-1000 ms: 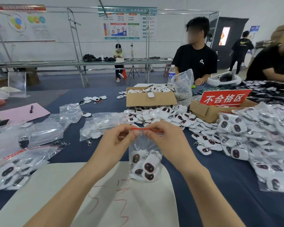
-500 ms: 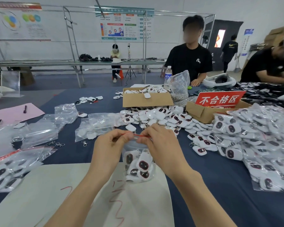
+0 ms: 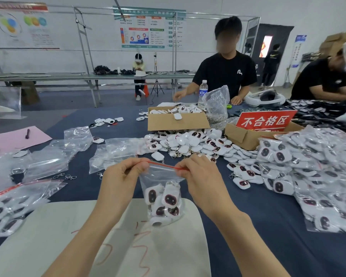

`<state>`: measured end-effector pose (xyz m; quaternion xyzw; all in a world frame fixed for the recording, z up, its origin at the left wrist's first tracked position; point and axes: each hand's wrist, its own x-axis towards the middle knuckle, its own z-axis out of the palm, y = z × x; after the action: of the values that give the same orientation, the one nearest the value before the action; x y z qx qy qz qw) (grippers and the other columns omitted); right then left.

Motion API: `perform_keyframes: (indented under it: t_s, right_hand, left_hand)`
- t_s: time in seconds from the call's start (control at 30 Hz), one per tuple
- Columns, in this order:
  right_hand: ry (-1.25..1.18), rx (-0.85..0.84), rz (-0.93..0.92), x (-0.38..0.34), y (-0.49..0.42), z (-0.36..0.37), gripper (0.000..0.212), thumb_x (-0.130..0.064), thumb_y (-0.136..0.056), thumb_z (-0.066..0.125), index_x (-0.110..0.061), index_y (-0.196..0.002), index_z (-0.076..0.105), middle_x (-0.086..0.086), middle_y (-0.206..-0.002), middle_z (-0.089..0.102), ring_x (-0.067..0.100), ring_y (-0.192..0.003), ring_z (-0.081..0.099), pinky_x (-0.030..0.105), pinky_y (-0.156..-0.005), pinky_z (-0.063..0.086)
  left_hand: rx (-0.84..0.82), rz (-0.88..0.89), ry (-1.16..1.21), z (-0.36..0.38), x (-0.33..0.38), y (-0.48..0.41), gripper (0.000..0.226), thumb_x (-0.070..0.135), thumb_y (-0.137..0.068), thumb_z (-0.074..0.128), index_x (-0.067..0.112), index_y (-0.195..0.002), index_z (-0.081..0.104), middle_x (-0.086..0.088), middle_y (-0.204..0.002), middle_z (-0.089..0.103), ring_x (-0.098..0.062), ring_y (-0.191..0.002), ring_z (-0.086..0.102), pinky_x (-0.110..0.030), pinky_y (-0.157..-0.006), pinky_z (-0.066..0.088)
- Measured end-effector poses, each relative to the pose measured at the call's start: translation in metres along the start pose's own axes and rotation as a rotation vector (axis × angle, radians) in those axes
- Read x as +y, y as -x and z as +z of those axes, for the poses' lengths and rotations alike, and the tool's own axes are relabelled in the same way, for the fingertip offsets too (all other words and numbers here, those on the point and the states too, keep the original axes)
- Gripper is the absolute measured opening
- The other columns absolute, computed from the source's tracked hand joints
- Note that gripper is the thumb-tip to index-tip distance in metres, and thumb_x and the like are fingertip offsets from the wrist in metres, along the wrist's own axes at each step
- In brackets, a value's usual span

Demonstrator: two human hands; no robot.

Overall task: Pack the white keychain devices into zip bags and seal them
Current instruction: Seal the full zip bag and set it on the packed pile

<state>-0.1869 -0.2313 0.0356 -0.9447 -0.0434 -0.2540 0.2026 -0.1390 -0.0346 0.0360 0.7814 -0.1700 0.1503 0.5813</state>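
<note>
A clear zip bag with a red seal strip hangs in front of me, holding several white keychain devices with dark oval faces. My left hand pinches the left end of the strip, and my right hand pinches the right end. The strip is stretched between them, and the bag's bottom rests on a white board. A loose heap of the same devices lies just beyond my hands.
Filled bags are piled at the right and at the left edge. Empty bags lie left of centre. Two cardboard boxes and a red sign stand behind. People work across the blue table.
My hands have drawn apart along the red strip, the right one sliding to the right end. The bag has stayed over the white board.
</note>
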Motion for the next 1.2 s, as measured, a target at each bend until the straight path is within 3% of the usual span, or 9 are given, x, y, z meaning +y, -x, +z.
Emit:
perform_keyframes:
  t_s: [0.13,0.3,0.43,0.57,0.67,0.77,0.9,1.07,1.2]
  right_hand:
    - [0.055,0.027,0.055,0.002,0.002,0.003,0.018,-0.021,-0.102,0.055,-0.029,-0.112,0.068,-0.01,-0.101,0.057,0.014,-0.095,0.044,0.025,-0.079,0.023]
    - [-0.063,0.091,0.141,0.001,-0.001,0.001,0.011,-0.038,-0.098,0.059,-0.037,-0.087,0.062,-0.016,-0.093,0.054,0.008,-0.093,0.042,0.026,-0.075,0.022]
    - [-0.205,0.154,0.193,0.002,-0.002,-0.002,0.023,-0.037,-0.096,0.063,-0.044,-0.076,0.055,-0.019,-0.084,0.05,0.002,-0.089,0.038,0.026,-0.079,0.035]
    - [-0.282,0.14,0.195,0.005,-0.001,-0.008,0.027,-0.039,-0.092,0.068,-0.047,-0.069,0.055,-0.019,-0.084,0.054,0.001,-0.092,0.047,0.024,-0.076,0.04]
    - [-0.55,0.152,0.324,0.013,0.004,-0.008,0.006,-0.044,-0.089,0.069,-0.046,-0.091,0.064,-0.021,-0.091,0.062,-0.004,-0.09,0.054,0.023,-0.075,0.044]
    - [-0.837,0.005,0.506,0.024,0.016,-0.005,0.056,-0.067,-0.088,0.059,-0.041,-0.137,0.049,-0.027,-0.108,0.065,-0.01,-0.101,0.06,0.019,-0.086,0.05]
    - [-1.149,-0.301,0.681,0.035,0.047,0.005,0.048,-0.055,-0.091,0.066,-0.024,-0.128,0.062,0.0,-0.117,0.074,0.021,-0.104,0.073,0.045,-0.088,0.061]
    - [-1.369,0.029,0.708,0.061,0.072,-0.003,0.033,-0.033,-0.098,0.063,-0.016,-0.127,0.063,0.011,-0.116,0.075,0.029,-0.104,0.073,0.045,-0.082,0.062]
    - [-1.365,0.403,0.792,0.113,0.063,-0.05,0.036,-0.029,-0.098,0.063,-0.007,-0.127,0.063,0.011,-0.113,0.076,0.027,-0.101,0.074,0.037,-0.071,0.063]
  left_hand:
    - [0.014,-0.005,-0.051,-0.004,-0.005,0.0,0.018,0.022,-0.095,0.069,0.031,-0.082,0.075,0.019,-0.079,0.074,-0.015,-0.078,0.062,-0.01,-0.065,0.042]
    - [0.017,-0.037,0.057,-0.005,-0.011,0.004,0.021,0.04,-0.095,0.064,0.024,-0.083,0.071,0.013,-0.082,0.074,0.0,-0.071,0.061,-0.006,-0.066,0.043]
    - [-0.239,-0.182,0.244,0.009,-0.033,0.022,0.03,0.049,-0.089,0.062,0.024,-0.104,0.066,0.012,-0.1,0.075,-0.002,-0.093,0.068,-0.01,-0.076,0.049]
    - [-0.448,-0.441,0.504,0.033,-0.046,0.041,0.029,0.041,-0.084,0.076,0.015,-0.097,0.077,-0.007,-0.084,0.072,-0.018,-0.071,0.066,-0.023,-0.058,0.051]
    - [-0.339,-0.506,0.545,0.048,-0.04,0.042,0.053,0.06,-0.071,0.083,0.012,-0.093,0.076,-0.016,-0.081,0.067,-0.026,-0.067,0.06,-0.028,-0.058,0.045]
    - [-0.285,-0.446,0.396,0.062,-0.026,0.04,0.054,0.067,-0.08,0.065,0.014,-0.087,0.075,-0.008,-0.079,0.075,-0.016,-0.064,0.07,-0.023,-0.051,0.05]
    - [-0.232,-0.45,0.348,0.094,-0.002,0.032,0.05,0.058,-0.097,0.051,0.017,-0.088,0.078,-0.004,-0.082,0.079,-0.019,-0.073,0.076,-0.03,-0.061,0.055]
    - [-0.369,-0.229,0.265,0.133,0.03,0.027,0.051,0.071,-0.091,0.038,0.036,-0.083,0.075,0.012,-0.079,0.076,-0.002,-0.072,0.072,-0.014,-0.057,0.053]
    - [-0.431,-0.243,0.288,0.145,0.023,0.023,0.052,0.076,-0.079,0.036,0.046,-0.109,0.066,0.017,-0.113,0.067,0.007,-0.096,0.065,-0.021,-0.083,0.051]
